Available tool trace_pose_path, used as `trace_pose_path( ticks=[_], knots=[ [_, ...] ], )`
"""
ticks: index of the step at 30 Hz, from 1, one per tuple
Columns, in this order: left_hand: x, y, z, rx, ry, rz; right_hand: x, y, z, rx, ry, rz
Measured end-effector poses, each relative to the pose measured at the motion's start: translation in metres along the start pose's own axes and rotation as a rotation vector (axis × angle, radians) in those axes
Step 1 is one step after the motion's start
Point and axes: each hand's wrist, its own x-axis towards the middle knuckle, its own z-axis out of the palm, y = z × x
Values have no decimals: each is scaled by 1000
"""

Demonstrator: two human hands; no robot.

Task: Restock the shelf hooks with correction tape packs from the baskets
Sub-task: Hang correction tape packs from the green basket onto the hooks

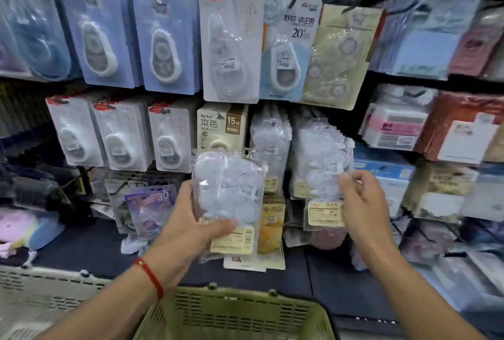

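Two hands raised, left [188,219] gripping clear tape pack [227,186], right [362,200] pinching hung pack [321,156].

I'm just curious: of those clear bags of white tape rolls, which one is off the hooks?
The clear bag gripped by the left hand; the other bags hang on hooks.

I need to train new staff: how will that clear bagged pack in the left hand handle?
The clear pack looks like a soft crinkly film bag, so probably floppy and slippery. The left hand supports it from its lower half. Its several round refills likely shift inside, yet seem light.
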Motion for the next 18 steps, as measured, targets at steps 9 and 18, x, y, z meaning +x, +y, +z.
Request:
trace_pose_path(
  ticks=[9, 18],
  knots=[
    [14, -2, 2, -67, 24, 31, 21, 0, 3, 47, 14, 109],
    [10, -5, -1, -175, 93, -17, 17, -1, 8, -479, 101, -8]
  ],
)
